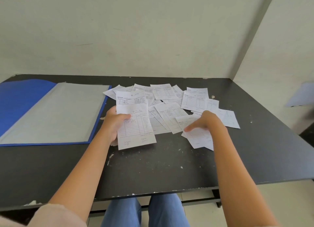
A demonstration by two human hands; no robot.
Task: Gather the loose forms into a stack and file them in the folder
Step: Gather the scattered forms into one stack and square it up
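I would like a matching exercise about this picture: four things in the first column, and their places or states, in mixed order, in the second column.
Column one:
1. folder
2. left hand
3. right hand
4. loose forms

Column two:
A. scattered in the middle of the table
B. grips the gathered forms
C. lies open at the left
D. rests on a form at the pile's near right corner

Pairs: 1-C, 2-B, 3-D, 4-A
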